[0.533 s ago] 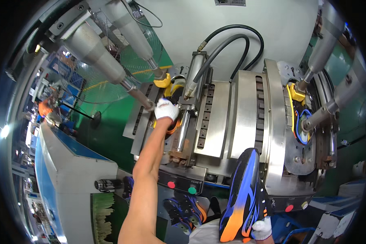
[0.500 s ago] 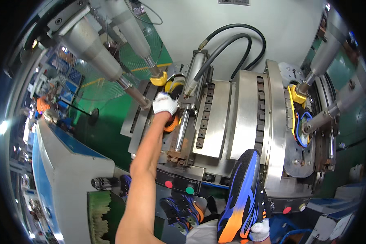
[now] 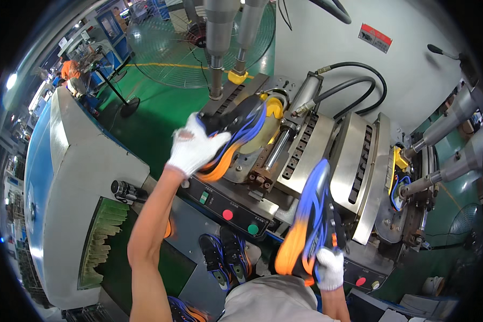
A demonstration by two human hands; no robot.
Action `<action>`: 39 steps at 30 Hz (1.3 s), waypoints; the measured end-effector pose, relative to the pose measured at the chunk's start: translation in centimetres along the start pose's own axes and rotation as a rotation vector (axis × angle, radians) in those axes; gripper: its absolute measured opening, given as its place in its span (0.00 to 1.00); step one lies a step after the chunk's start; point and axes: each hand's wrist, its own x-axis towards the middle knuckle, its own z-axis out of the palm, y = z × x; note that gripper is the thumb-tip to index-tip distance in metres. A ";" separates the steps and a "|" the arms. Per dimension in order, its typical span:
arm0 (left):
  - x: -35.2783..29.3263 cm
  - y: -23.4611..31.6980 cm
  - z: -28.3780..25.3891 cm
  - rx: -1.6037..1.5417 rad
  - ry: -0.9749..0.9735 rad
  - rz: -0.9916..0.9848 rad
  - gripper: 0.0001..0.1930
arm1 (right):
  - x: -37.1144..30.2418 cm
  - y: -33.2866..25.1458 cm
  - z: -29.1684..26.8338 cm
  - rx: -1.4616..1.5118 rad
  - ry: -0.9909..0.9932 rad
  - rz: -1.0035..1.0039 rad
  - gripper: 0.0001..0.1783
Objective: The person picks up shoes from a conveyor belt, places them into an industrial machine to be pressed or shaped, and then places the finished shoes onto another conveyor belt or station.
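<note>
My gloved left hand (image 3: 194, 147) grips a black sneaker (image 3: 246, 127) with a blue and orange sole, holding it above the left station of a metal press. The sneaker is tilted, its sole edge turned toward the press. Beside it, yellow pads (image 3: 273, 110) show on the left station. Low in front of me, my gloved right hand (image 3: 330, 268) is closed round a second sneaker (image 3: 306, 220), its blue-to-orange sole facing left and its toe pointing up. Another shoe (image 3: 400, 190) sits under the rods of the right station.
Several sneakers (image 3: 225, 257) rest on a shelf below the press, and one (image 3: 185, 311) lies at the bottom edge. Press rods (image 3: 216, 75) hang above the left station. Red buttons (image 3: 227, 214) line the front panel. A grey machine (image 3: 91, 161) stands left, a fan (image 3: 198, 43) behind.
My left hand has lifted a sneaker out of the left station and brought it left. My right hand still holds its sneaker. The view has turned leftward.
</note>
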 end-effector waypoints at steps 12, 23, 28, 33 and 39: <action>-42.6 -18.8 2.4 0.143 0.011 -1.021 0.49 | 38.9 4.3 22.9 -0.480 0.111 -0.025 0.12; -51.9 -16.2 13.2 0.072 0.332 -1.271 0.36 | 46.8 8.6 22.4 -1.649 0.358 -0.386 0.17; -45.5 -17.0 11.9 0.093 0.387 -1.711 0.41 | 43.9 8.1 25.5 -2.275 -0.022 -0.545 0.16; -45.0 -20.7 13.7 0.014 0.446 -1.189 0.25 | 45.3 2.2 21.5 -1.363 -0.167 -0.147 0.25; -49.7 -22.4 14.6 0.069 0.346 -0.571 0.17 | 11.2 10.8 18.6 -1.420 -0.680 -0.722 0.49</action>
